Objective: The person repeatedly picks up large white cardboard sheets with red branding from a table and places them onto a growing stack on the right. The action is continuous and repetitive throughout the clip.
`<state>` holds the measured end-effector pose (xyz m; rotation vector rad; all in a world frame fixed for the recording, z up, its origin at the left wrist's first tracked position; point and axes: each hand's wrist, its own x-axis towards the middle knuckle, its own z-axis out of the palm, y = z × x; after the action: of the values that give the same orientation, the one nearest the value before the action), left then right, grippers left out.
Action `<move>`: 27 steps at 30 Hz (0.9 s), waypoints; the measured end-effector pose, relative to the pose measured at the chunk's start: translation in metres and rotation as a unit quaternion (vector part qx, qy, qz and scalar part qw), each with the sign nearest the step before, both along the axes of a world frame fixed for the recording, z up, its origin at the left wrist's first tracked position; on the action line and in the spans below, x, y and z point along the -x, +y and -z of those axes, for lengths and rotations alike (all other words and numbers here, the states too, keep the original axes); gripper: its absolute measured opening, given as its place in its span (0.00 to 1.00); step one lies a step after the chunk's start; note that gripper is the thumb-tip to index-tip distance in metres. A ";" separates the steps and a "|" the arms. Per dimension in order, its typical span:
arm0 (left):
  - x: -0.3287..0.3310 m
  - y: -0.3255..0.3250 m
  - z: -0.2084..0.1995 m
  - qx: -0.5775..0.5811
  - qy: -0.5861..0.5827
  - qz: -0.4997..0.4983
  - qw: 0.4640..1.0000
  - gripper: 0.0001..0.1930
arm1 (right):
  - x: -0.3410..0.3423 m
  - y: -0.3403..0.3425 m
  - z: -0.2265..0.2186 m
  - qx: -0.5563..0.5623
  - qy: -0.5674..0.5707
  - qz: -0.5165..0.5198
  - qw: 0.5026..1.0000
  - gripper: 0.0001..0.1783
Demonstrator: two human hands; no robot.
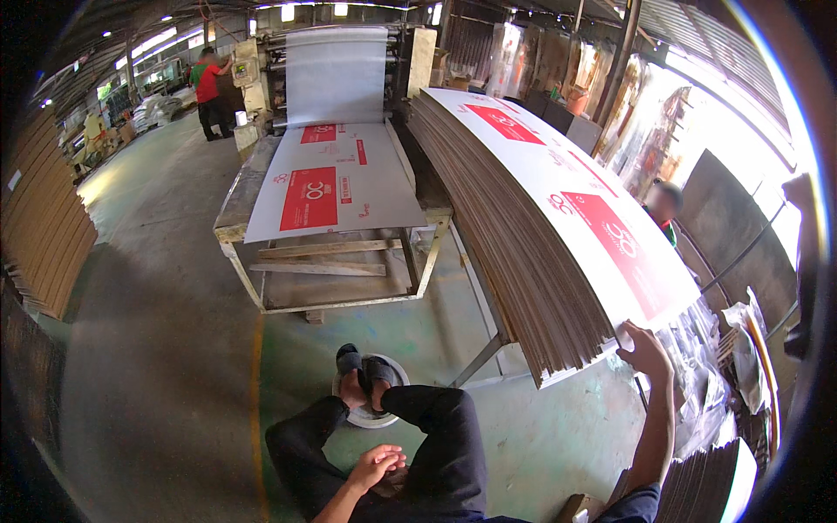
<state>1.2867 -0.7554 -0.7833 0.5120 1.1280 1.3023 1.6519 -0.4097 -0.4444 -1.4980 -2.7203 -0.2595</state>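
right hand (647,351) at the near corner of the stack (514,248), left hand (375,468) over the lap.
the right grip touches the edge of the top sheet (571,200), white with red print; whether it pinches it, i cannot tell. the left grip is loosely spread, fingers half bent. the stack lies right of the worktop (237,202), which carries another printed sheet (349,157) in front of the machine (336,74); a person in red (207,87) stands beyond it, to the left.
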 end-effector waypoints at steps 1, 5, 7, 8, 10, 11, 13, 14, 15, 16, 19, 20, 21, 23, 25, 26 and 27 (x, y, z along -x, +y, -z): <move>0.003 -0.004 -0.001 0.006 0.016 -0.002 1.000 0.14 | 0.000 0.001 -0.006 0.030 -0.031 0.037 0.998 0.36; 0.013 -0.008 -0.022 0.030 0.045 -0.031 0.998 0.15 | 0.038 -0.024 -0.019 -0.066 -0.132 0.073 0.986 0.33; 0.013 0.009 -0.048 0.006 0.047 -0.032 0.998 0.16 | 0.076 -0.059 -0.024 -0.136 -0.218 0.082 0.963 0.31; 0.013 0.022 -0.067 0.024 0.051 -0.022 0.998 0.17 | 0.098 -0.086 -0.023 -0.242 -0.251 -0.040 0.936 0.30; 0.002 0.061 -0.110 -0.161 -0.042 -0.069 0.984 0.25 | 0.137 -0.143 -0.016 -0.048 -0.080 -0.087 0.992 0.39; 0.001 0.077 -0.133 -0.210 -0.134 -0.061 0.967 0.26 | 0.146 -0.169 -0.015 -0.031 -0.018 -0.262 0.965 0.40; 0.011 0.089 -0.177 -0.258 -0.245 -0.095 0.930 0.30 | 0.145 -0.189 -0.020 -0.017 0.072 -0.413 0.908 0.37; 0.018 0.091 -0.191 -0.297 -0.285 -0.131 0.902 0.33 | 0.132 -0.196 -0.018 -0.013 0.049 -0.400 0.915 0.34; 0.034 0.089 -0.205 -0.254 -0.136 -0.207 0.935 0.34 | 0.118 -0.182 -0.019 -0.006 0.122 -0.278 0.953 0.37; 0.056 0.083 -0.214 -0.274 0.006 -0.271 0.923 0.35 | 0.101 -0.161 -0.015 -0.032 0.233 -0.143 0.961 0.35; 0.120 0.059 -0.213 -0.185 0.073 -0.296 0.934 0.31 | 0.034 -0.109 0.019 -0.183 0.150 0.259 0.936 0.38; 0.142 0.050 -0.209 -0.164 0.078 -0.307 0.934 0.29 | 0.012 -0.108 0.035 -0.138 0.163 0.300 0.930 0.40; 0.154 0.036 -0.196 -0.192 0.061 -0.293 0.935 0.28 | -0.010 -0.109 0.051 -0.065 0.233 0.309 0.920 0.42; 0.176 0.013 -0.180 -0.197 0.057 -0.290 0.935 0.27 | -0.031 -0.130 0.085 -0.125 0.255 0.268 0.921 0.40; 0.183 -0.023 -0.158 -0.174 0.069 -0.297 0.936 0.27 | -0.035 -0.165 0.105 -0.168 0.294 0.205 0.918 0.36; 0.185 -0.043 -0.145 -0.160 0.074 -0.299 0.938 0.27 | -0.034 -0.189 0.109 -0.109 0.233 0.267 0.929 0.39; 0.183 -0.065 -0.131 -0.124 0.084 -0.311 0.939 0.27 | -0.021 -0.204 0.117 -0.159 0.259 0.238 0.923 0.40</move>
<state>1.1037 -0.8203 -0.6528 0.4724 1.3329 1.9996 1.6731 -0.6133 -0.5613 -1.7844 -1.7957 -0.2519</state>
